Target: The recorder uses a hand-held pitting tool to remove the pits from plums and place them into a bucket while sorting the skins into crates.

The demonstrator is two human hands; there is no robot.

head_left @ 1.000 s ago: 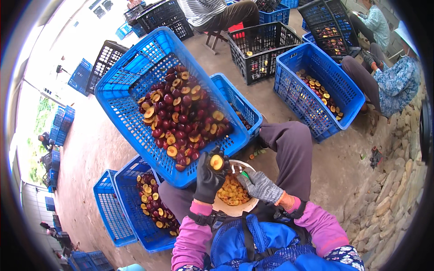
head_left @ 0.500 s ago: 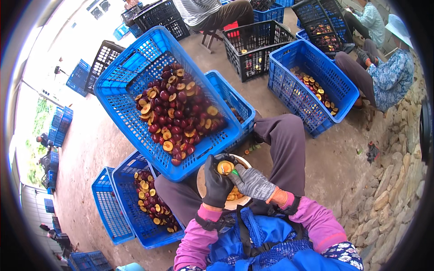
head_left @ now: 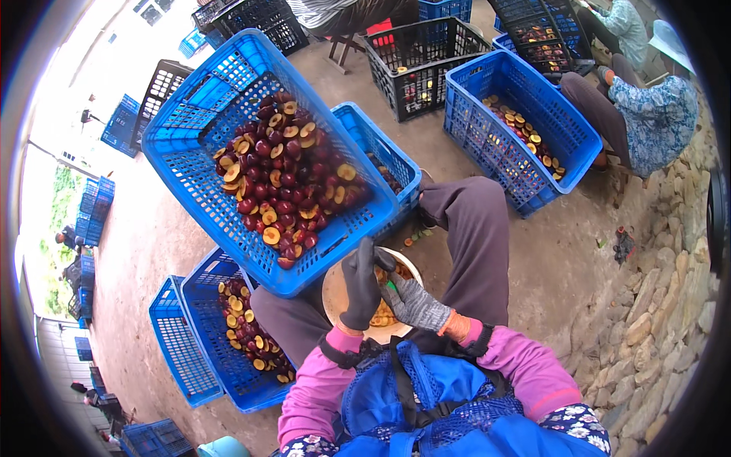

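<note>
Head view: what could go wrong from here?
The green-handled tool in the right hand is close to the left hand; it might slip and jab that hand, though its tip is hidden. The pale bowl appears between the person's legs, so a shifting leg might tip it.

Daylight floods the left side of the brown concrete floor; rough stonework lines the right, and a dark stool stands near the top.
</note>
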